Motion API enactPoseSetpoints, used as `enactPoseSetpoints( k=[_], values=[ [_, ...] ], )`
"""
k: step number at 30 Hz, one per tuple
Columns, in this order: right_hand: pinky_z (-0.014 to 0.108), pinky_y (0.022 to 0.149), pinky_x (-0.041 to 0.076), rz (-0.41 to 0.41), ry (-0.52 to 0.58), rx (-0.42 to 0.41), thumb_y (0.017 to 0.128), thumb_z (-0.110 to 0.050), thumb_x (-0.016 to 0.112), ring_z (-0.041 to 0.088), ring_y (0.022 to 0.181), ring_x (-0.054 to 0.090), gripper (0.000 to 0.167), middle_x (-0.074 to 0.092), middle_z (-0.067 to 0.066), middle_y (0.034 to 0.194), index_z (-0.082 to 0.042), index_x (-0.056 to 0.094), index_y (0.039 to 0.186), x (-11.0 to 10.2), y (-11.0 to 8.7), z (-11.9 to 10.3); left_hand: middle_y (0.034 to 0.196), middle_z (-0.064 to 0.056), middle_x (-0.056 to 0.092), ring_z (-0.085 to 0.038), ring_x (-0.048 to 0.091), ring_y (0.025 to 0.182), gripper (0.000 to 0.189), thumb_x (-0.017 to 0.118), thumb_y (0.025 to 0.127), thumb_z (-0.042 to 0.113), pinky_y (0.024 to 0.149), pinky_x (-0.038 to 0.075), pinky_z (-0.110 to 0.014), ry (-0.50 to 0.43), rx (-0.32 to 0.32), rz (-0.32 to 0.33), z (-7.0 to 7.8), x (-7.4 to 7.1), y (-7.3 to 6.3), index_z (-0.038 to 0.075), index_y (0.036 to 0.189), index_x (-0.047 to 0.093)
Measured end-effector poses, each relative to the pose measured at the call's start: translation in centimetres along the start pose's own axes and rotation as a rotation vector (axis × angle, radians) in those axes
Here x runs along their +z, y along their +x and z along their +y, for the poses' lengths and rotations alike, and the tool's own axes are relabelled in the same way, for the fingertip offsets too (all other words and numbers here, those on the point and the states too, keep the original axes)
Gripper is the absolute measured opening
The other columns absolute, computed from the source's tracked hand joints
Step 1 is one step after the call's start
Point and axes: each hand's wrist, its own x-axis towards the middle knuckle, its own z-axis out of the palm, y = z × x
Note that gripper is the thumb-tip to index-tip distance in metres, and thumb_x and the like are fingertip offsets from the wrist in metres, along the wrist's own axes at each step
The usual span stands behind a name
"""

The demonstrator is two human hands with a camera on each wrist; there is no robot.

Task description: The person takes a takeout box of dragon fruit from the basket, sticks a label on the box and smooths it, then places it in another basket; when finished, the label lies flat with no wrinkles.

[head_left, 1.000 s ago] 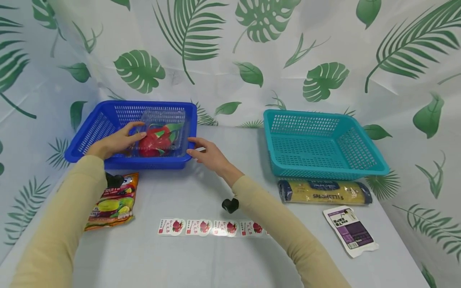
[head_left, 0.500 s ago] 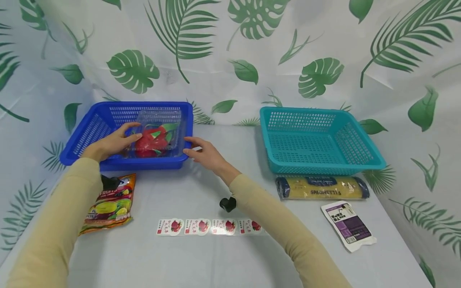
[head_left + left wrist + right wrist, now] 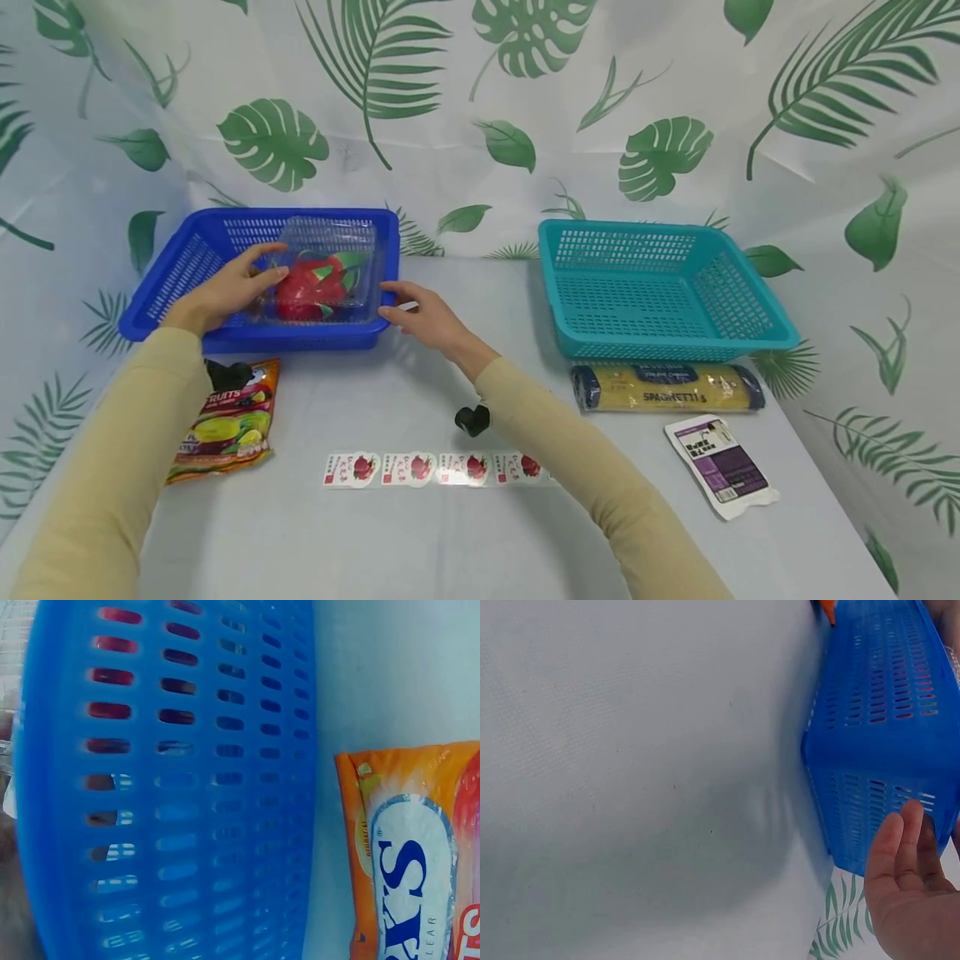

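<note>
Two things in hand: a see-through box (image 3: 337, 236) and a blue basket (image 3: 315, 337). With the left hand (image 3: 225, 292), holds the box by its left side, thumb and pointer finger apart and clamped on the edge, with the lower fingers hard to see. Sits inside the basket, that box, just right of the left hand, with red and green things (image 3: 307, 287) in it. With the right hand (image 3: 431, 321), grips the basket's right rim, with thumb and one finger at the top edge and more fingers on the outer wall. Just a small gap from those fingertips to the box's right side. More room in the basket to the left of the left hand.

Wide stretch of white table (image 3: 472, 308) from the right hand across to a teal basket (image 3: 667, 344), with lots of room that way. Off to the right of that hand too, a spaghetti bag (image 3: 667, 388) along the teal basket's near edge, then a white and purple packet (image 3: 722, 467) close to the table's right edge. Just nearer than the left hand, a candy bag (image 3: 228, 429), part hidden by the sleeve. Nearer than the right hand, a strip of stickers (image 3: 431, 469).
</note>
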Motion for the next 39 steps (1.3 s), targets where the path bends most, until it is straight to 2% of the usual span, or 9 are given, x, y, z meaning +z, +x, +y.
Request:
enactPoseSetpoints(
  k=[4,8,13,19,23,26,32,36,39],
  values=[
    [0.039,0.091,0.052,0.006,0.009,0.015,0.097,-0.032,0.062,0.018,0.107,0.059,0.051,0.054,0.004,0.129,-0.023,0.048,0.145,-0.2,-0.1,-0.2,0.109,-0.020,0.047,-0.026,0.051,0.076,0.069,0.045,0.101,0.049,0.066,0.050,-0.035,0.014,0.044,0.057,0.6,-0.2,-0.1,0.027,0.158,0.014],
    [0.039,0.091,0.052,0.044,-0.017,0.015,0.098,-0.034,0.061,0.020,0.111,0.057,0.050,0.050,0.005,0.137,-0.023,0.048,0.145,-0.5,-0.1,-0.6,0.109,-0.019,0.046,-0.025,0.051,0.072,0.066,0.045,0.101,0.046,0.063,0.050,-0.035,0.026,0.090,0.102,1.7,-0.5,-0.2,0.027,0.157,0.016],
    [0.035,0.089,0.051,0.146,-0.077,-0.032,0.099,-0.037,0.057,0.021,0.115,0.055,0.050,0.042,0.006,0.146,-0.021,0.047,0.145,-1.1,0.1,-1.4,0.108,-0.018,0.044,-0.024,0.049,0.071,0.064,0.044,0.101,0.047,0.058,0.049,-0.033,0.004,0.151,0.164,3.5,-0.8,-0.4,0.029,0.157,0.017],
    [0.035,0.093,0.048,0.291,-0.043,-0.122,0.099,-0.043,0.054,0.020,0.120,0.052,0.061,0.042,0.009,0.146,-0.022,0.033,0.152,-1.9,0.4,-2.8,0.094,-0.013,0.044,-0.021,0.049,0.064,0.060,0.047,0.101,0.043,0.055,0.046,-0.030,-0.019,0.238,0.222,6.0,-0.8,0.1,0.031,0.156,0.023],
    [0.035,0.101,0.044,0.295,-0.034,-0.184,0.099,-0.045,0.052,0.021,0.127,0.049,0.066,0.038,0.011,0.151,-0.030,0.022,0.156,-2.4,0.3,-3.9,0.091,-0.012,0.043,-0.019,0.046,0.060,0.058,0.047,0.102,0.038,0.053,0.043,-0.030,-0.051,0.269,0.228,7.2,-0.8,0.2,0.030,0.155,0.025],
    [0.036,0.105,0.041,0.278,-0.043,-0.195,0.099,-0.048,0.051,0.023,0.132,0.045,0.067,0.033,0.010,0.155,-0.036,0.018,0.156,-2.8,0.2,-4.8,0.092,-0.011,0.042,-0.018,0.046,0.062,0.058,0.048,0.102,0.036,0.054,0.043,-0.029,-0.080,0.285,0.218,8.0,-0.7,0.1,0.030,0.155,0.025],
    [0.043,0.104,0.041,0.302,-0.036,-0.210,0.099,-0.047,0.052,0.029,0.135,0.040,0.064,0.028,0.002,0.158,-0.037,0.023,0.155,-3.9,-0.3,-6.1,0.095,-0.010,0.045,-0.016,0.046,0.064,0.055,0.049,0.102,0.037,0.055,0.043,-0.027,-0.122,0.351,0.208,9.9,0.5,0.1,0.032,0.153,0.029],
    [0.044,0.102,0.042,0.348,-0.007,-0.201,0.099,-0.045,0.052,0.026,0.134,0.042,0.059,0.030,-0.002,0.156,-0.035,0.030,0.152,-4.8,-0.8,-6.3,0.093,-0.012,0.047,-0.016,0.046,0.059,0.054,0.050,0.102,0.034,0.051,0.042,-0.027,-0.131,0.392,0.223,11.0,1.9,0.2,0.029,0.152,0.032],
    [0.044,0.105,0.040,0.385,0.012,-0.174,0.100,-0.044,0.052,0.024,0.136,0.040,0.054,0.031,-0.003,0.156,-0.034,0.034,0.150,-5.4,-1.2,-6.3,0.090,-0.012,0.047,-0.017,0.048,0.057,0.053,0.050,0.102,0.035,0.051,0.044,-0.028,-0.124,0.399,0.233,11.6,3.0,0.3,0.028,0.152,0.034]
  ],
)
